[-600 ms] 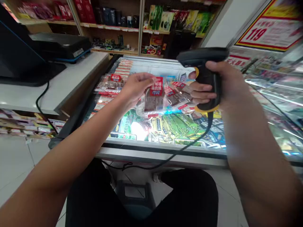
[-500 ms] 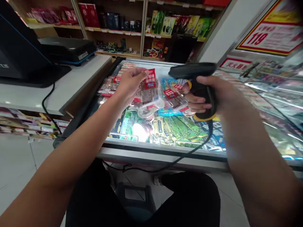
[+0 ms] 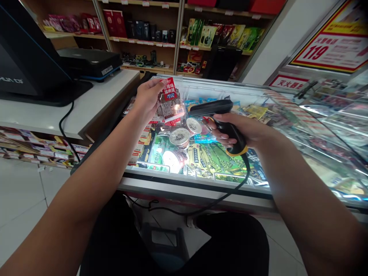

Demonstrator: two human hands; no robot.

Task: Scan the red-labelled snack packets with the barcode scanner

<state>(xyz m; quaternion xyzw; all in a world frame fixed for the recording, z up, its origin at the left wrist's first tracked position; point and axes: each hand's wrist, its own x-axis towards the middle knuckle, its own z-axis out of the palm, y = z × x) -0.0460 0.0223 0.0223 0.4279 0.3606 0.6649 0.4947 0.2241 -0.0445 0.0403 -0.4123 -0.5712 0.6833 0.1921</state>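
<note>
My left hand [image 3: 146,100] holds up a small clear snack packet [image 3: 170,104] with a red label, tilted over the glass-topped freezer [image 3: 201,184]. My right hand [image 3: 244,130] grips a black barcode scanner [image 3: 214,113] with a yellow ring at its handle base, its head pointing left toward the packet, a short gap between them. The scanner's black cable [image 3: 230,191] hangs down over the freezer's front edge.
Under the freezer glass lie several food packs and round tubs [image 3: 179,136]. A white counter [image 3: 86,103] at the left carries a black monitor [image 3: 25,57] and a black device [image 3: 92,63]. Shelves of goods [image 3: 172,34] stand behind. A red price sign [image 3: 330,50] is at the right.
My left hand has lifted the packet up and away from me. My right hand has brought the scanner lower and leftward, closer to the packet.
</note>
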